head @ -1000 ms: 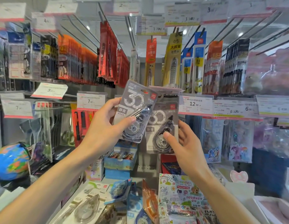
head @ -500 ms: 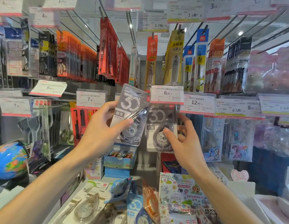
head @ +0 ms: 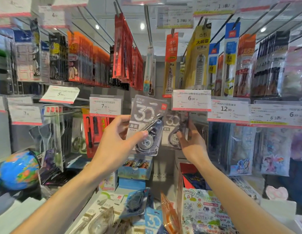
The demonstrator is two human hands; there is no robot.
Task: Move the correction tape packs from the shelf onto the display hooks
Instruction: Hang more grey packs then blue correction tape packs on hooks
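Your right hand [head: 191,144] is pinching a grey correction tape pack [head: 175,130] up under the 6.00 price tag [head: 191,100], at its hook; whether it is hanging yet is hidden. Your left hand [head: 116,144] is pinching a second pack [head: 147,125] just beside it, waiting. More packs [head: 136,202] are lying on the shelf [head: 94,200] below, so most of the job is remaining.

front: 6.00 price tag [head: 191,100] overhangs hook | sides: hanging packs [head: 238,146] crowd close
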